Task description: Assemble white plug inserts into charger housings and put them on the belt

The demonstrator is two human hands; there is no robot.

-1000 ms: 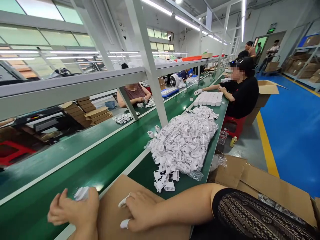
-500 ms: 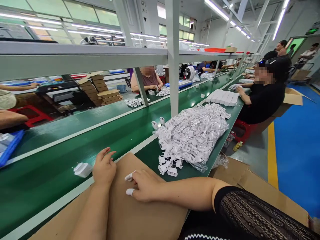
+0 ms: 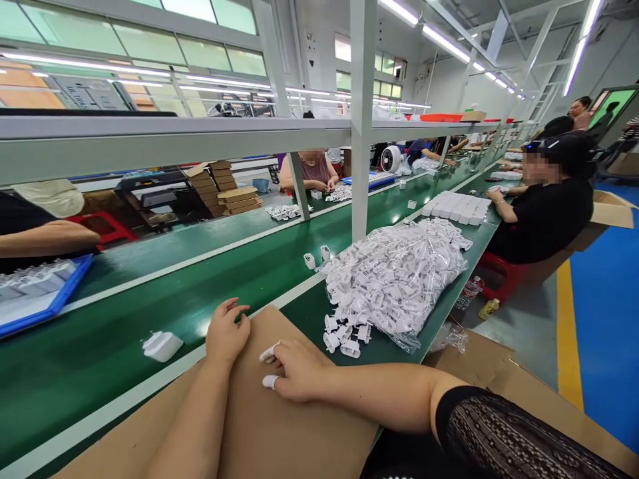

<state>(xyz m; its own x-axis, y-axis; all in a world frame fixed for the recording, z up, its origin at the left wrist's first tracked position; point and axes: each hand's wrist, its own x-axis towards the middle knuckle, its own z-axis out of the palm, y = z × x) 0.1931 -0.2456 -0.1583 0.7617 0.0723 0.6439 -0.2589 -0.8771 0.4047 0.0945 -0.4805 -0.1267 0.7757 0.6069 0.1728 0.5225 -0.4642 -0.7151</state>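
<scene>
My left hand (image 3: 227,334) rests over the edge of a cardboard sheet (image 3: 294,432), by the white rail of the green belt. Its fingers are loosely curled and apart, with nothing in them. On the belt to its left lies a white plastic charger-like housing (image 3: 162,346), out of the hand's touch. White finger cots cover the thumb and a finger of my right hand (image 3: 298,372), which lies on the cardboard, fingers parted and holding nothing. Beyond it, loose white plastic shells (image 3: 349,348) spill from a clear bag (image 3: 394,286) heaped with the same parts.
Two white housings (image 3: 309,261) stand farther up the green belt (image 3: 259,279). A grey post (image 3: 360,166) and shelf (image 3: 224,136) rise over the line. To the right a co-worker (image 3: 554,206) sits by rows of white pieces (image 3: 458,207). A blue tray (image 3: 64,299) is across the belt.
The view has turned slightly left and up. Housings on the belt have shifted leftward relative to the post and my hands. Both my hands stay almost where they were on the cardboard.
</scene>
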